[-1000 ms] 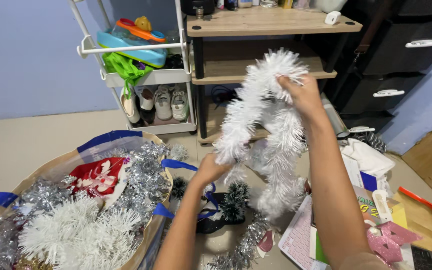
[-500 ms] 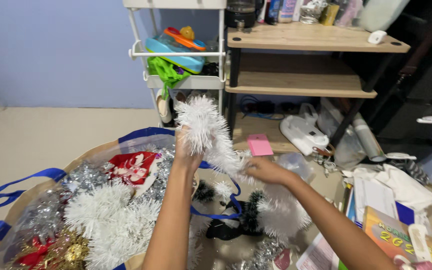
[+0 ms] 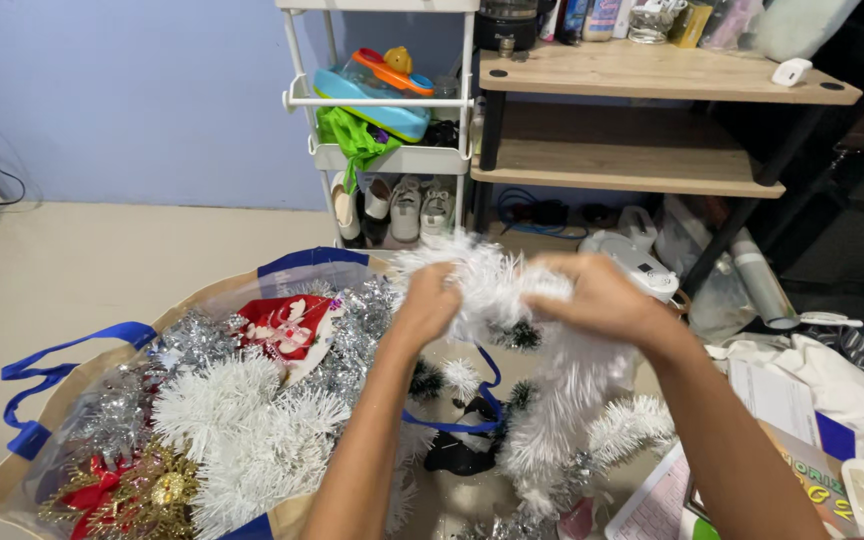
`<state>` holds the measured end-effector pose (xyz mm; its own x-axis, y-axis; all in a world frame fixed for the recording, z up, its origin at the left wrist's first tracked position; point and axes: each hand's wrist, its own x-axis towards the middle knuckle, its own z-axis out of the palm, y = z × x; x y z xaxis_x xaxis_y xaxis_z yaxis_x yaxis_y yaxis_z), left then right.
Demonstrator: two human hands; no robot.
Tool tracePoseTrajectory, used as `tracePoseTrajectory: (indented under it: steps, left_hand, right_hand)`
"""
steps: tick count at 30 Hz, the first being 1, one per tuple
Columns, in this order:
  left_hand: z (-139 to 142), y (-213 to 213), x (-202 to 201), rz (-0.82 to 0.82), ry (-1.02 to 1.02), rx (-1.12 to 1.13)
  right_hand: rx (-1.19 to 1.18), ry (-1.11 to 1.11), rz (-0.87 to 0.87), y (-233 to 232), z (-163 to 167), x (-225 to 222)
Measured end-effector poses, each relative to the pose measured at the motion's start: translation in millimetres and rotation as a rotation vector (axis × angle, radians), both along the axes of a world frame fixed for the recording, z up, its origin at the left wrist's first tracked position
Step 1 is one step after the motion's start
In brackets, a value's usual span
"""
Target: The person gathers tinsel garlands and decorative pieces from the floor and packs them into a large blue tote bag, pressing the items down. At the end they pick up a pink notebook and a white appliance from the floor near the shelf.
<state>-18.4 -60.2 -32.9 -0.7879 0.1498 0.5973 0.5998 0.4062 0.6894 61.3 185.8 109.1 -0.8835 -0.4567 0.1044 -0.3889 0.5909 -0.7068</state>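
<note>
wooden shelf [image 3: 652, 85], white cart [image 3: 392, 155], sneakers [image 3: 407, 205]

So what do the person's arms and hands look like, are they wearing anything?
Both arms are bare as far as the picture shows: no sleeves reach the forearms. The left hand and right hand have no gloves, and no rings, watch or bracelet can be seen. The fingertips are mostly hidden, so the nails cannot be made out.

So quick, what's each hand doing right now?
Left hand: closed on the fluffy white tinsel garland.
Right hand: closed on the same garland, just beside the left.
</note>
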Motion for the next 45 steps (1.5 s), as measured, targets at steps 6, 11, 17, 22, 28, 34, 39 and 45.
tracePoseTrajectory:
  steps: [6,11,17,22,28,34,39,45]
  left_hand:
    - [10,40,4,-0.384,-0.146,0.086]
    - [59,24,28,-0.639,-0.537,0.699]
    - [86,8,41,-0.509,-0.441,1.163]
    - [66,-9,31,-0.279,-0.423,1.028]
    - [33,-13,20,0.077,-0.096,0.208]
    - [51,6,37,-0.031,-0.484,-0.120]
    - [83,15,61,-0.359,-0.567,0.072]
    - [85,8,61,-0.533,-0.689,0.336]
  right_hand:
    - [-0.493,0.088,-0.010,36,-31,-59]
    - [-0.612,-0.117,-0.090,10,-95,-99]
    - [-0.437,-0.231,0.058,-68,-133,-64]
    - [-0.107,-0.190,0.041,-80,-113,-27]
    - [-0.032,0.409,0.254,-53,-58,-17]
    - [0.037,0.041,-0.112,-23,2,-4]
    - [-0.267,0.063,0.075,3,-3,-22]
    - [-0.533,-0.136,0.013,4,-70,-82]
